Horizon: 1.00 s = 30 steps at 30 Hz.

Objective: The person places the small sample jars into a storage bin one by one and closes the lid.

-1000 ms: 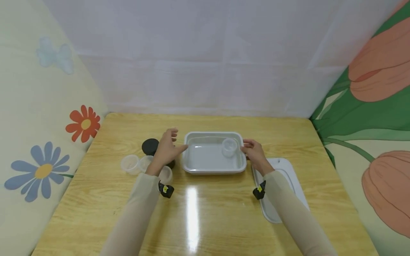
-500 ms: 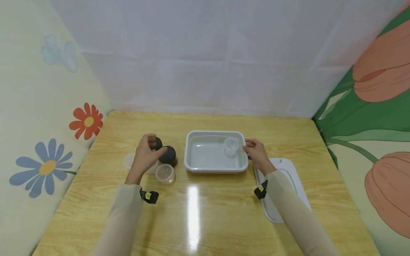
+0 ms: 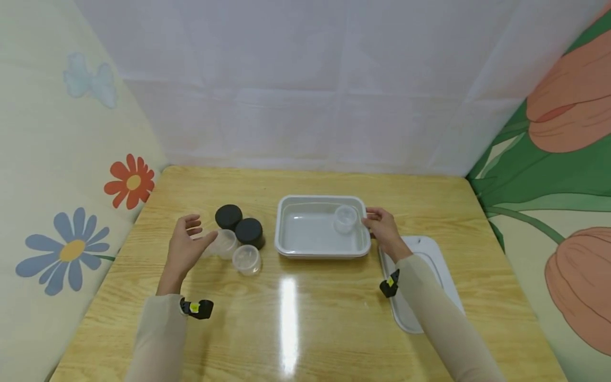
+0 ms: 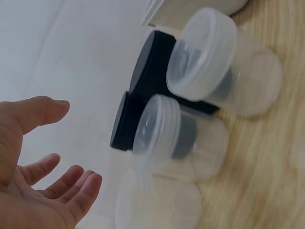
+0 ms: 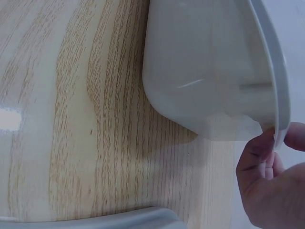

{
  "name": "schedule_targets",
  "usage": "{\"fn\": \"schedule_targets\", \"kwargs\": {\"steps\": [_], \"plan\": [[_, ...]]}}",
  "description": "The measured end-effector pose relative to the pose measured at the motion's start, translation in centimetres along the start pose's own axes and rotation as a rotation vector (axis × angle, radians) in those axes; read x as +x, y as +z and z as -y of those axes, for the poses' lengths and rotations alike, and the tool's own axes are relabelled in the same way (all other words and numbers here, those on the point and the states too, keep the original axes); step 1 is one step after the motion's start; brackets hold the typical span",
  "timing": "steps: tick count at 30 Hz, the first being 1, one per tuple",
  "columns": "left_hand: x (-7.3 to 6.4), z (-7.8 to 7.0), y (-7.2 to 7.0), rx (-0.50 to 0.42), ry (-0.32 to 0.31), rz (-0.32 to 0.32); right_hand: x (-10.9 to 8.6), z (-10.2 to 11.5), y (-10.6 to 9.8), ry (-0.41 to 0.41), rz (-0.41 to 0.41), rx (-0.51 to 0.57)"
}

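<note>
My left hand [image 3: 185, 249] hovers with fingers spread beside a cluster of small round jars, holding nothing. Nearest to it, a clear plastic jar [image 4: 167, 202] is partly hidden behind the thumb in the head view. Two more clear jars, a middle one [image 3: 225, 244] and a front one [image 3: 246, 259], stand close by. Behind them are two black-topped jars [image 3: 228, 216]. My right hand [image 3: 382, 227] pinches the right rim of a white rectangular container [image 3: 310, 254], thumb over the edge and fingers underneath. Inside that container, toward its right end, sits one clear jar [image 3: 345, 218].
A white rectangular lid [image 3: 446, 276] lies on the wooden table [image 3: 329, 318] at the right, partly under my right forearm. White cloth [image 3: 305, 106] hangs behind the table, and flower-printed cloths stand at both sides.
My left hand has moved left, from beside the container across the jars to their left side, uncovering the black-topped ones. The right hand stays at the container's rim.
</note>
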<state>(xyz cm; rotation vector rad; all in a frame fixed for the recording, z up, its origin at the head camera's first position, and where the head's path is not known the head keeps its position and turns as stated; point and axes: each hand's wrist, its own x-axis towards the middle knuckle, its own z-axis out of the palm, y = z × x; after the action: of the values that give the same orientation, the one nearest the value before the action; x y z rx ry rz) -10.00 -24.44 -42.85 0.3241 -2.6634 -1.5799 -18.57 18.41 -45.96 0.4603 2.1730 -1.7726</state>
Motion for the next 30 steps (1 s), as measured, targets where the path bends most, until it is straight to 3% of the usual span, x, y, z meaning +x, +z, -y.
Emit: {"fn": "schedule_targets", "kwargs": {"steps": [6, 15, 30], "plan": [[-0.4, 1.5, -1.0, 0.045, -0.030, -0.055, 0.2, -0.2, -0.1, -0.003, -0.009, 0.007], [-1.1, 3.7, -2.2, 0.034, -0.184, -0.036, 0.1, 0.0, 0.2, 0.000, -0.018, 0.014], [0.1, 6.1, -1.5, 0.049, -0.199, 0.027, 0.2, 0.1, 0.1, 0.012, -0.009, 0.001]]}}
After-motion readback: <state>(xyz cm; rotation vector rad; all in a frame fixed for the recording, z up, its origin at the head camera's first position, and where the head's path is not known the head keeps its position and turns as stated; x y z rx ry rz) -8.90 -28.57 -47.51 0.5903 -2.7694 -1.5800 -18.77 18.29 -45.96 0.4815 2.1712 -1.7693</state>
